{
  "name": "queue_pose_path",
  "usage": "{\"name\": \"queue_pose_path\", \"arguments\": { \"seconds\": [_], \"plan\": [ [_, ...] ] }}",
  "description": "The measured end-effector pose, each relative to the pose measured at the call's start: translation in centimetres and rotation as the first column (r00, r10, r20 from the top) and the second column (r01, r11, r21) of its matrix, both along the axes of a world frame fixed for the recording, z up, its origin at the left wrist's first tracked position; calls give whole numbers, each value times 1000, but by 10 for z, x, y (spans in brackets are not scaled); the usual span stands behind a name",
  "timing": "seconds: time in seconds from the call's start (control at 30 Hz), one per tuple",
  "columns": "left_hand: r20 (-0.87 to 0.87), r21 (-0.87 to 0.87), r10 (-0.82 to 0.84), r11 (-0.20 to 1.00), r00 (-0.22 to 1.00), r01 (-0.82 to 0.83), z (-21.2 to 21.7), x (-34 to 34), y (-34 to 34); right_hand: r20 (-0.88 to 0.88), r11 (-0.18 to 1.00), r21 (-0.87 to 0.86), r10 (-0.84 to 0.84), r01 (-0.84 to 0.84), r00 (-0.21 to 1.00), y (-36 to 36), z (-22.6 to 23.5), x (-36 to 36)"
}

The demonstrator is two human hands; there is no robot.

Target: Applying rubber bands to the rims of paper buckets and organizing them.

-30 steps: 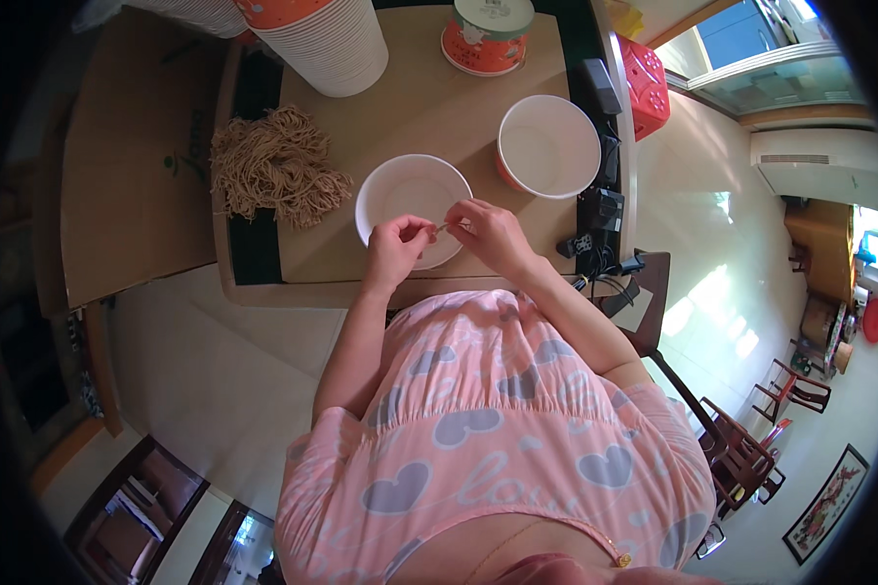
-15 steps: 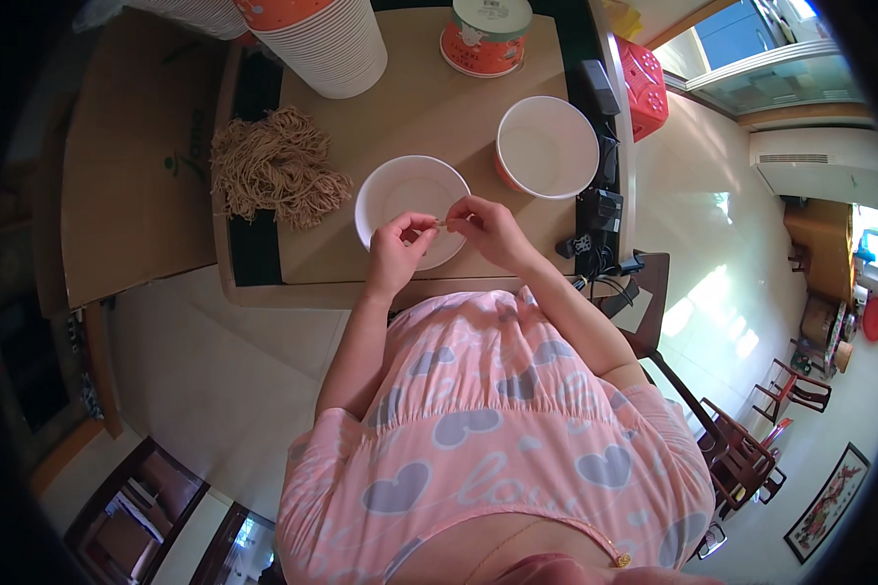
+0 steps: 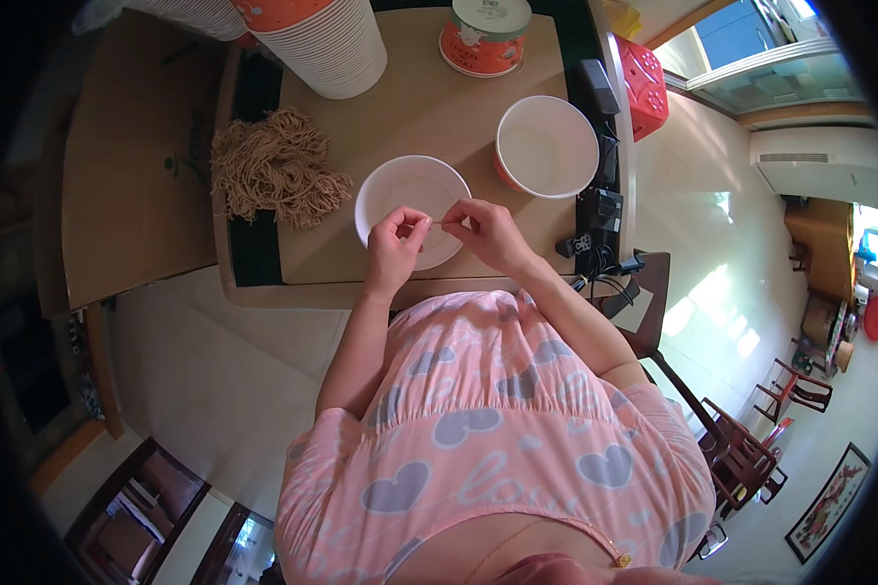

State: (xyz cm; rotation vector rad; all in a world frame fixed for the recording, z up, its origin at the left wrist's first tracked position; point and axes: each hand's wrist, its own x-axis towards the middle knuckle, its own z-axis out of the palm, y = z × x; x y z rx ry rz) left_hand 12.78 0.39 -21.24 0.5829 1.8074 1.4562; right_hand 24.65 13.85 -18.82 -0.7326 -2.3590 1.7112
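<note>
Pinching a thin tan strand [image 3: 436,223] between them, the left hand [image 3: 396,237] and the right hand [image 3: 480,227] meet over the near rim of a shallow white bowl [image 3: 412,193] on the desk [image 3: 429,107]. The strand is short and runs left to right, its long axis roughly level across the picture, 1 end in the left fingertips and the other in the right. Each grip is clenched on that strand, thumb against forefinger, with the other fingers curled in. The strand is too fine to tell whether it is taut or slack.

The white bowl lies near the front edge of the desk, just ahead of the person's chest, and its inside looks bare. To its right, near but apart, stands 1 deeper paper bowl [image 3: 547,144], white inside and orange outside, open mouth up. At the far edge stands 1 lidded orange tub [image 3: 484,35], and to the left of that 1 tall stack of white paper bowls [image 3: 328,47] topped in orange. Left of the white bowl, well apart from both hands, lies 1 loose heap of tan strands [image 3: 273,168], tangled, partly over the desk's dark strip.

That makes 2 open bowls, 1 tub, 1 stack and 1 heap.
</note>
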Motion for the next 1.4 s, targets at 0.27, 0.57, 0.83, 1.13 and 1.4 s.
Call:
{"name": "queue_pose_path", "arguments": {
  "seconds": [0.27,0.57,0.83,1.13,1.4],
  "plan": [
    [-4,-11,3,1000,1000,-3,0,0,0,-94,998,65,0,6,996,0,-7,1],
    [-42,-30,19,999,999,-20,1,2,1,-92,998,63,-8,14,996,0,-10,3],
    [45,3,-68,998,997,68,11,5,4,-107,993,102,-50,61,993,-3,6,2],
    [-18,-76,-165,984,986,164,48,8,-2,-162,971,235,80,-41,984,3,14,18],
    [136,44,-294,956,946,291,69,32,-10,-152,917,395,128,-59,980,6,-6,23]
  ]
}}
